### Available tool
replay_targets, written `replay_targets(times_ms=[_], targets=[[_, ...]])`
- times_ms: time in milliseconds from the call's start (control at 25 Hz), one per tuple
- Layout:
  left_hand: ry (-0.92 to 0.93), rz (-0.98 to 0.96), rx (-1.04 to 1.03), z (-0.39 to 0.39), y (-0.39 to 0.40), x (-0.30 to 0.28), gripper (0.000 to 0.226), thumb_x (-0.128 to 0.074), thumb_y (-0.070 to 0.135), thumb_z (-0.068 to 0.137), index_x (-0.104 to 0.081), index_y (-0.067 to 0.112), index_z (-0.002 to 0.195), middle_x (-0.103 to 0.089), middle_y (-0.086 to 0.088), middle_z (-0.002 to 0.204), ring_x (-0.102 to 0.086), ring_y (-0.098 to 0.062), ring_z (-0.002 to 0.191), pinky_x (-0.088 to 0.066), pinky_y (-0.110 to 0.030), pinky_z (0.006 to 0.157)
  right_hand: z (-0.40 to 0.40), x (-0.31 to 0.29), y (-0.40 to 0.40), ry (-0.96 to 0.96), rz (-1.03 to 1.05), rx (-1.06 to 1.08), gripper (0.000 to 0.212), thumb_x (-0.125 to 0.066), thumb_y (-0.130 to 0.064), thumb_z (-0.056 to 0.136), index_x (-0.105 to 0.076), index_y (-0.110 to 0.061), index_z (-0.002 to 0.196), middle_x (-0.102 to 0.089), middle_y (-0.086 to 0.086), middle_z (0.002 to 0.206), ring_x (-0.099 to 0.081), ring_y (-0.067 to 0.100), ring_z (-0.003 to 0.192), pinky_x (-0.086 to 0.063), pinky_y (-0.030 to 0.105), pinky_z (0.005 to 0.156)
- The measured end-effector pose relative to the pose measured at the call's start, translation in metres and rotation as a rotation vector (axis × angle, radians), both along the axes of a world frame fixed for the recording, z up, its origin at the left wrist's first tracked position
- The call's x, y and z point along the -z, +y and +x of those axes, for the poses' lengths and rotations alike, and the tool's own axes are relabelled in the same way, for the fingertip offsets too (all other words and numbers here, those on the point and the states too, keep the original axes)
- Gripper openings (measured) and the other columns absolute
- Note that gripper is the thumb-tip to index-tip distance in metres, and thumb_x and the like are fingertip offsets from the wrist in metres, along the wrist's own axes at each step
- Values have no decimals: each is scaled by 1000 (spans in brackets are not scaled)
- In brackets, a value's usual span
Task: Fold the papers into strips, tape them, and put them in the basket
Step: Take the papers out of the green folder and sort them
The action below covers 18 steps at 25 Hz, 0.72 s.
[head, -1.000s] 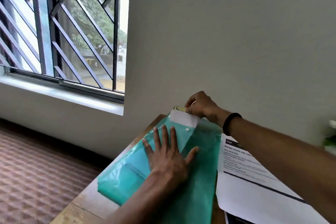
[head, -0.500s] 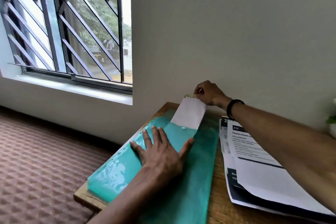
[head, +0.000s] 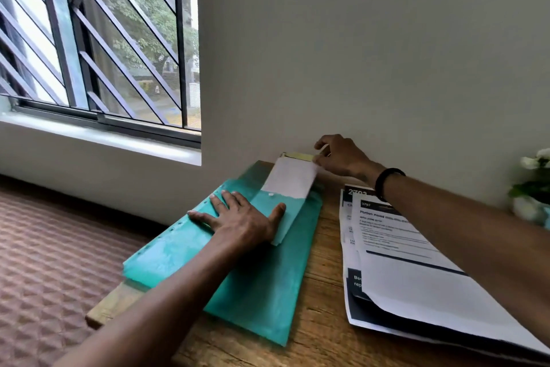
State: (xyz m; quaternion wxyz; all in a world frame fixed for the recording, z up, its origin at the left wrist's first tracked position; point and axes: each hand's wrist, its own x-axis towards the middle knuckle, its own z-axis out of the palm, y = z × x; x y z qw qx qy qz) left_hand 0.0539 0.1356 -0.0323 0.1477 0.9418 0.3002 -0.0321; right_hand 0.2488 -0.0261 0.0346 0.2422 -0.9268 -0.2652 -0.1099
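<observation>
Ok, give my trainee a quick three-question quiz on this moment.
1. True or false: the left hand lies flat on the green folder.
2. What does the right hand pinch? A) tape strip at the white paper strip's far end B) the printed sheets
3. Fill in: the printed sheets lie to the folder's ____.

Key: 1 true; 2 A; 3 right.

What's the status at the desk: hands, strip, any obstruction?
Left hand flat, pressing folded paper strip onto green folders. Right hand pinching yellowish tape at strip's far end. Nothing in the way.
</observation>
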Motion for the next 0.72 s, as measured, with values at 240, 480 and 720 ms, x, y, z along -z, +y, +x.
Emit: replay_targets(times_ms=[240,480,720], targets=[[-251,89,187,16,-13,-13,100,-23,86,90,-33,14,158,-25,-19,168,-16,-43,156,-7,-77,116,-63,-34,-73,-154,81,26,37,-76,-37,91,-71,-17,121,-71,-3,113,-68,14,100,-49,25,81],[-629,-283,510,23,-82,-16,45,-54,53,102,-69,18,78,-63,10,70,-63,-14,65,-41,-22,54,-129,9,-184,-140,445,276,39,-80,-40,88,-71,-23,121,-72,-5,118,-68,16,108,-58,38,94],[-496,-346,441,46,-108,-19,42,-63,50,99,-74,10,94,-70,0,75,-62,-15,59,-44,-23,51,-156,71,-239,-52,313,342,49,-81,-41,86,-64,-26,130,-63,-2,126,-61,15,114,-45,25,94]])
